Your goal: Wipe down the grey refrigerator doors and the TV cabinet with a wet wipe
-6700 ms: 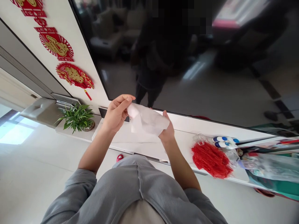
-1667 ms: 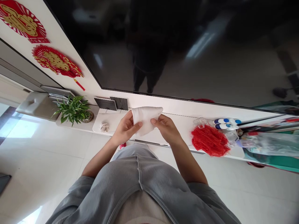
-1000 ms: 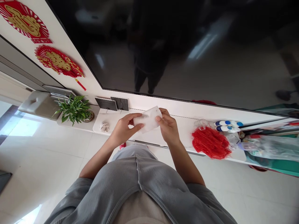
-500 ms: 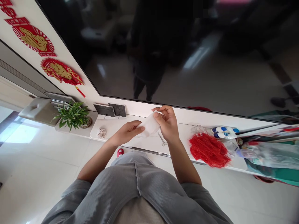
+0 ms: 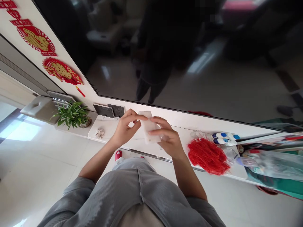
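Note:
A white, soft-looking folded packet [image 5: 147,126] is held up in front of the white cabinet; its exact kind does not show. My right hand [image 5: 170,139] grips it from the right, with fingers spread across its face. On the left, my left hand [image 5: 126,127] has its index finger and thumb closed at the packet's upper left edge. Under my right hand a bit of scissors handle [image 5: 161,148] shows on the cabinet top, the rest covered.
A large TV [image 5: 175,63] hangs over the cabinet [image 5: 132,143]. To the left are a potted plant [image 5: 72,114], dark panels [image 5: 104,111] and a crumpled pale item [image 5: 99,133]. Red shredded filler [image 5: 208,156], a clear cup [image 5: 197,135], blue-capped bottles [image 5: 223,137] and plastic bags [image 5: 276,162] lie right.
The packet has turned more upright. My left hand has moved up to its top edge, and my right fingers have shifted down across its face. The scissors are now mostly covered.

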Demonstrator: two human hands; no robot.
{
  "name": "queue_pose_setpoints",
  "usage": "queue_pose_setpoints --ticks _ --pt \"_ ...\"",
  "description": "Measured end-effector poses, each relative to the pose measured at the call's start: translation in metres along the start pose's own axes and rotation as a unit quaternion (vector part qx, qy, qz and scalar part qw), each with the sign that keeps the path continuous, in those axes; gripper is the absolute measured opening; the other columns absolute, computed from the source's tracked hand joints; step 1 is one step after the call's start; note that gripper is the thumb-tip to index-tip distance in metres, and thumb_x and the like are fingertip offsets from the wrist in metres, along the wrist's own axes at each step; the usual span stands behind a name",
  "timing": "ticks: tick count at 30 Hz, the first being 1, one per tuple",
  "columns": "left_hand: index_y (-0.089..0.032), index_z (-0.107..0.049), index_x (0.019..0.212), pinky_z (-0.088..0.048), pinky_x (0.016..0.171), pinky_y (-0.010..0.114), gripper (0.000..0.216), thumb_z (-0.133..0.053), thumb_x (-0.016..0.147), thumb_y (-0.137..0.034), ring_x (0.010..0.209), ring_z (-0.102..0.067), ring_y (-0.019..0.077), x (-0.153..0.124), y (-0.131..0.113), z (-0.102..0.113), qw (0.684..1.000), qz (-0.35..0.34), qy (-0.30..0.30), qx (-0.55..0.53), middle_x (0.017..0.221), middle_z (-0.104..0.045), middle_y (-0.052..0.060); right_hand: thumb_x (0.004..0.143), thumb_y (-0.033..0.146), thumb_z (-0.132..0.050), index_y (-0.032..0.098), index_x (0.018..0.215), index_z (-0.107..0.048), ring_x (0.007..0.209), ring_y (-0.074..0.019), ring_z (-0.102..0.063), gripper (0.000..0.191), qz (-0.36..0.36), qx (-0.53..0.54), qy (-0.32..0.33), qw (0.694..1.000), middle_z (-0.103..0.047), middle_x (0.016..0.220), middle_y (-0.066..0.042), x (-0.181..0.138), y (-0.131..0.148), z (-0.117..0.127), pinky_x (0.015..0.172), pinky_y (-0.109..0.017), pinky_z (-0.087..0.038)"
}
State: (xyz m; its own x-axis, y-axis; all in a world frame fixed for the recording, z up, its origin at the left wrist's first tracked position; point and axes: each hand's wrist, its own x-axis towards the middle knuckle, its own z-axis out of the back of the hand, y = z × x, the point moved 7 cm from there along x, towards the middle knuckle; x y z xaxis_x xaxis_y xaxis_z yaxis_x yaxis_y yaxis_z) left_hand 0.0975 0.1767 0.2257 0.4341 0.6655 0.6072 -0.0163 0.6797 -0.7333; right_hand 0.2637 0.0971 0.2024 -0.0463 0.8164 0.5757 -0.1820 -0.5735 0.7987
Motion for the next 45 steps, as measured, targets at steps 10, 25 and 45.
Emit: queue_pose_setpoints --ticks 10,25,45 --pt "-0.024 -0.075 0.116 -0.055 0.085 0.025 0.033 -0.054 0.098 -0.005 0.099 -0.067 0.0132 0.012 -0.038 -0.013 0.989 -0.129 0.007 0.072 0.108 -0.069 0.007 0.105 0.055 -0.050 0.032 0.158 -0.032 0.106 -0.0235 -0.072 0.060 -0.051 -0.012 -0.082 0.995 -0.058 0.143 -0.016 0.007 -0.002 0.003 0.073 -0.033 -0.064" --pt "-0.033 -0.058 0.149 -0.055 0.091 0.019 0.059 -0.042 0.101 -0.003 0.112 -0.064 0.0103 0.038 -0.022 0.052 0.994 -0.105 -0.007 -0.017 0.134 -0.062 0.006 0.090 0.048 -0.077 0.028 0.152 -0.055 0.157 -0.0488 -0.027 0.069 0.356 -0.438 -0.129 0.815 -0.043 0.161 -0.018 0.071 0.005 -0.066 0.121 -0.076 -0.033" --pt "-0.027 -0.070 0.133 -0.052 0.105 0.022 0.049 -0.059 0.098 -0.060 0.120 -0.067 0.0184 -0.025 0.133 0.190 0.949 0.194 -0.056 -0.242 0.123 -0.073 0.008 0.109 0.010 -0.035 0.029 0.161 -0.043 0.157 -0.0190 -0.031 0.056 0.519 -0.606 -0.257 0.546 -0.047 0.161 -0.003 0.402 0.208 -0.147 0.134 -0.044 -0.034"
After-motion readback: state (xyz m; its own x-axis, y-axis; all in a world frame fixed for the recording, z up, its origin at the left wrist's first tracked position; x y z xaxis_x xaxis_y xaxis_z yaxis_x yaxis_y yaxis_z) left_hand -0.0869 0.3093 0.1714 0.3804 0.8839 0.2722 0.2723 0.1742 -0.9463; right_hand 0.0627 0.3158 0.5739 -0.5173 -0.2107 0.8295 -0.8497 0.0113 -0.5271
